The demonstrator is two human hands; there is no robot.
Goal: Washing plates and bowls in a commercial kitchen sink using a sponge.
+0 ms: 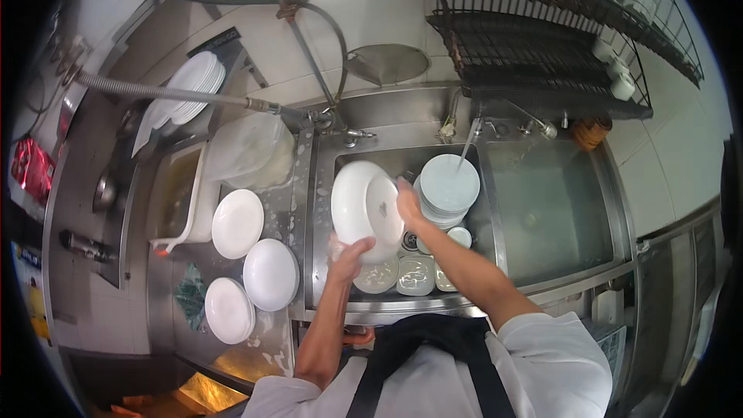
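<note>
Over the left part of the middle sink, my left hand (pixel 348 256) grips the lower rim of a large white bowl (pixel 354 203), tilted with its underside partly towards me. My right hand (pixel 408 204) lies against the bowl's right side; whether it grips is unclear. Just right of it, a stack of white plates (pixel 450 183) stands in the sink under running water from a tap (pixel 477 128). Small dishes with water in them, among them a square one (pixel 415 276), sit along the sink's near edge.
White plates (pixel 237 223) and a white bowl (pixel 271 274) lie on the left steel counter beside a green scouring pad (pixel 190 296). Behind are a plastic tub (pixel 252 151) and a white basin (pixel 200 203). A water-filled sink (pixel 551 209) is at right, a wire rack (pixel 522 52) above.
</note>
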